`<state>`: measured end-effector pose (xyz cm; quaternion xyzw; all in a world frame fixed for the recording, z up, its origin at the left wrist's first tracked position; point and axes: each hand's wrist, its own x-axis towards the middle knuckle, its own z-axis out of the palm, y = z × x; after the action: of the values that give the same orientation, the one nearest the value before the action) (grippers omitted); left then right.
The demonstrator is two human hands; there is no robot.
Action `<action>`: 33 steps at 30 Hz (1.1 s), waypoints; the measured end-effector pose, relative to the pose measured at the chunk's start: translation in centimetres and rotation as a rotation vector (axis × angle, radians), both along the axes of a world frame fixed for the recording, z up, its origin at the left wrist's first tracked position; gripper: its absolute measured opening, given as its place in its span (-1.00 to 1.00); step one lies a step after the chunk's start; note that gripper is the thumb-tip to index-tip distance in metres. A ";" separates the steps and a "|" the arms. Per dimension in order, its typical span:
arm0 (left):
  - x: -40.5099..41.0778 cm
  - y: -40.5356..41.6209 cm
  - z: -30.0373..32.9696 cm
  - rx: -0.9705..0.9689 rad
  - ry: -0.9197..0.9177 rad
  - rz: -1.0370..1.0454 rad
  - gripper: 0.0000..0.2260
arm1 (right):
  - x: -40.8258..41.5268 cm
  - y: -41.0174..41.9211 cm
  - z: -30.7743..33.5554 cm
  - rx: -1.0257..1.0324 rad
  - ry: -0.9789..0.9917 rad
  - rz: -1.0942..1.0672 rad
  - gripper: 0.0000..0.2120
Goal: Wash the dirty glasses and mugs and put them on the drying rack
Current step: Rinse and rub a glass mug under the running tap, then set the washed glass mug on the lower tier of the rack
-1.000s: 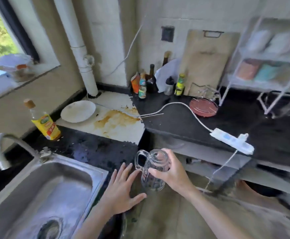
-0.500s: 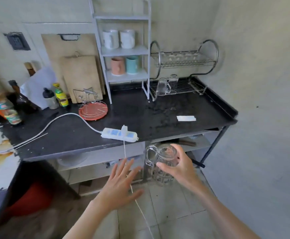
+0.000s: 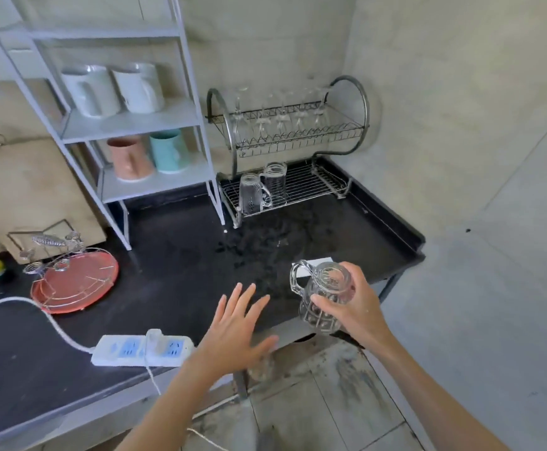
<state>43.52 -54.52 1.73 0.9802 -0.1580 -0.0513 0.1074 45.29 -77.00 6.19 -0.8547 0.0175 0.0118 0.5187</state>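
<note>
Glass, patterned and handled: the mug sits tipped in the right hand, whose grip is curled round its body, held over the front edge of the black desk. Half a second ago the view had only just swung from the sink; now the chrome drying rack looms nearer, two glass mugs already on its lower tier. The left hand hovers flat, fingers spread, holding nothing. Washing looks done; racking likely comes next.
</note>
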 end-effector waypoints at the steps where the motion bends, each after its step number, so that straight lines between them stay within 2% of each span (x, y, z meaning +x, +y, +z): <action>1: 1.9 0.0 0.1 -0.005 0.018 0.011 -0.10 | 1.9 -0.2 -0.1 -0.019 -0.001 -0.008 -0.43; 3: 5.5 -0.1 0.3 0.008 0.018 0.013 -0.08 | 5.6 -0.7 -0.3 -0.058 0.002 -0.027 -0.34; 9: 13.2 -0.7 -1.6 0.013 0.053 0.047 0.00 | 15.9 -2.1 -1.0 -0.047 0.052 -0.054 -0.39; 17: 23.5 -0.5 -3.9 0.039 0.033 0.320 -0.33 | 32.1 -2.8 -3.0 -0.018 0.019 -0.031 -0.43; 20: 26.5 -1.0 -4.1 0.049 -0.001 0.432 -0.29 | 37.5 -2.5 -4.0 -0.019 0.026 0.028 -0.38; 22: 28.0 -1.3 -4.5 0.090 0.042 0.496 -0.28 | 40.5 -2.2 -4.6 -0.033 0.038 0.090 -0.35; 28: 30.5 -1.1 -5.9 0.236 0.036 0.603 -0.09 | 46.1 -0.9 -6.5 -0.041 0.067 0.178 -0.29; 33: 30.7 -1.2 -6.8 0.282 -0.026 0.628 -0.14 | 47.8 0.3 -6.9 -0.048 0.097 0.237 -0.31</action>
<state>74.25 -55.74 -5.09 0.9868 0.1585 -0.0248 -0.0204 93.13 -76.68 -0.70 -0.8615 -0.0580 0.1140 0.4914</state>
